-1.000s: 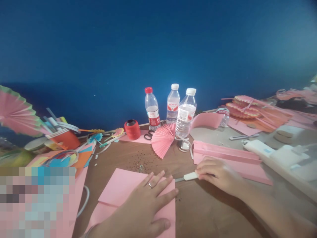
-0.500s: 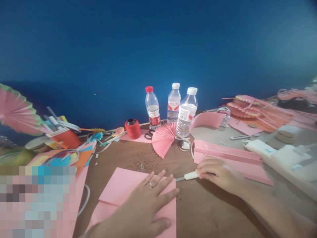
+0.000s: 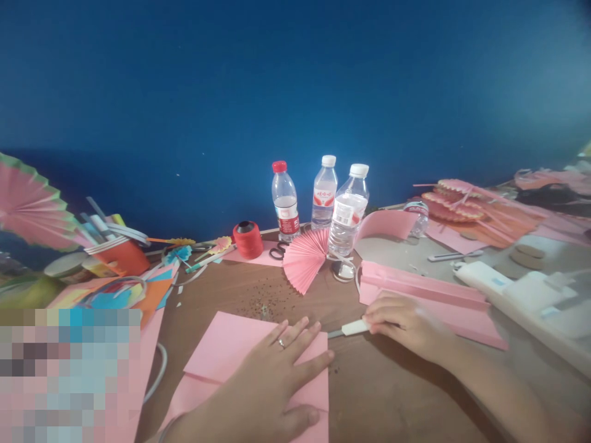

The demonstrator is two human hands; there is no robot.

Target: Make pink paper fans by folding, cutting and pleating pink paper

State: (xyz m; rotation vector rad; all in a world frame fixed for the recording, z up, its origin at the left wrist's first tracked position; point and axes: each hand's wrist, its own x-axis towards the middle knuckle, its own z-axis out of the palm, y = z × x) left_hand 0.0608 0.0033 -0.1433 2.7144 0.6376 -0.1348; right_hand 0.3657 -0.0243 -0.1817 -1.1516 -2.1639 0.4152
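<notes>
Left hand [image 3: 272, 375]: spread flat on folded pink paper [image 3: 231, 341], at the near edge of the brown tabletop [image 3: 383, 394]. Right hand [image 3: 401, 320]: apart from the left, fingers closed on a white-handled knife [image 3: 355, 327]; blade at the paper's right edge, tip not visible. Creased pink sheet [image 3: 425, 295]: just beyond the right hand, which partly covers it. White power strip [image 3: 487, 283]: to its right. Pink fan [image 3: 305, 261]: spread, beside the nearer of two white-capped bottles [image 3: 349, 212]. Red spool [image 3: 248, 241]: left of the fan. Red-capped bottle [image 3: 286, 206]: upright, behind. Blue wall [image 3: 295, 80]: rearmost. Against the earlier frames: hands, paper and knife unchanged in place.
</notes>
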